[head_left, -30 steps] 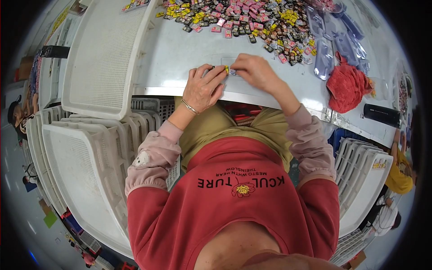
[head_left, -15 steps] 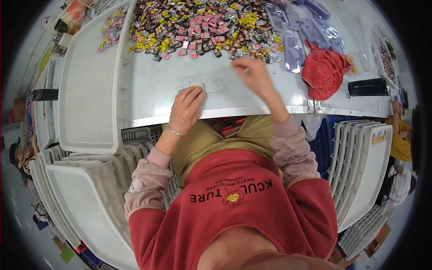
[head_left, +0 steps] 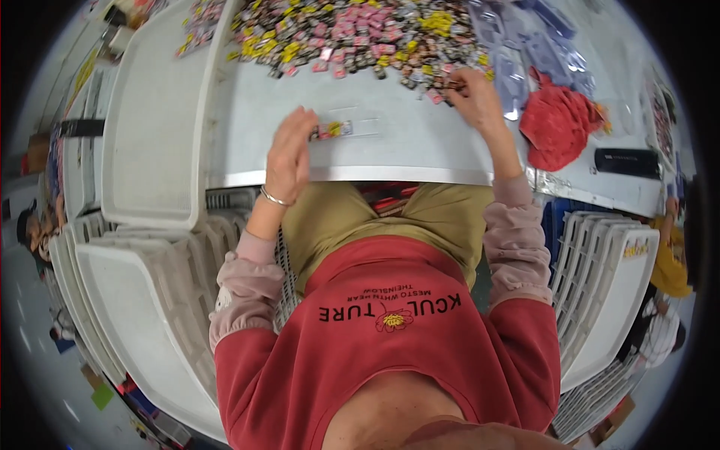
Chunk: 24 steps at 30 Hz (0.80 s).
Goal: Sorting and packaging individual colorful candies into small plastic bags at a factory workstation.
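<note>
On the table lies a clear plastic tray (head_left: 366, 127) with a few small coloured block-shaped pieces (head_left: 334, 130) in its left part. Beside its left end is my left hand (head_left: 287, 157), fingers stretched out and thumb close to the pieces; I see nothing held in it. My right hand (head_left: 478, 103) reaches to the near right edge of a big heap of small pieces (head_left: 352, 45) in pink, yellow, black and grey. Its thumb and fingertips pinch together there, and whatever is between them is too small and blurred to make out.
Clear plastic blister trays (head_left: 551, 52) lie at the far right, with a red cloth (head_left: 559, 124) and a black cylindrical object (head_left: 628, 163) nearer. A large white mesh tray (head_left: 154, 127) stands left. Stacked white trays (head_left: 600, 292) flank my legs. Other people are at both sides.
My right hand has moved right and onto the heap's edge. My left hand has shifted left off the clear tray, uncovering the pieces in it. The whole view has shifted slightly.
</note>
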Motion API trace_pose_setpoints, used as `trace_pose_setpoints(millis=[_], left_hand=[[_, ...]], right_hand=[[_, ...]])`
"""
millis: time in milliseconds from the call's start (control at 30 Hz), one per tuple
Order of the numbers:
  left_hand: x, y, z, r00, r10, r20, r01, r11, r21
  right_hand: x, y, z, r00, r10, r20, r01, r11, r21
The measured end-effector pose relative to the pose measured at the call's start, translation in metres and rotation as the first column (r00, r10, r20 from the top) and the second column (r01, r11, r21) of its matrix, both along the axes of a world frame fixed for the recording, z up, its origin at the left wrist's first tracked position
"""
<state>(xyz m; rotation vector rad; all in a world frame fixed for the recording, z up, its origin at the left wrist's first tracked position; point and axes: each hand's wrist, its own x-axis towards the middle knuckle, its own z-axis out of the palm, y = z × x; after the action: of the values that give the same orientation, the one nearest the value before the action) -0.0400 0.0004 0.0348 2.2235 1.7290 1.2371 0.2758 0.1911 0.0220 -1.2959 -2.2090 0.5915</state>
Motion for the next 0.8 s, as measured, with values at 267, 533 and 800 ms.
trace_pose_setpoints(millis=[267,533,800], left_hand=[[-0.043,-0.016,0.006,0.879,0.378,0.290,-0.410,0.911,0.056],[0.032,-0.003,-0.022,0.999,-0.038,-0.007,0.038,0.999,0.026],[0.034,-0.001,-0.030,0.984,-0.135,-0.112,0.131,0.990,-0.044]], right_hand=[[-0.003,-0.013,0.010,0.879,-0.082,-0.469,-0.036,0.971,-0.236],[-0.101,-0.066,-0.003,0.874,0.131,-0.468,-0.358,0.824,-0.439],[-0.118,-0.079,-0.003,0.962,0.203,-0.184,-0.238,0.951,-0.197]])
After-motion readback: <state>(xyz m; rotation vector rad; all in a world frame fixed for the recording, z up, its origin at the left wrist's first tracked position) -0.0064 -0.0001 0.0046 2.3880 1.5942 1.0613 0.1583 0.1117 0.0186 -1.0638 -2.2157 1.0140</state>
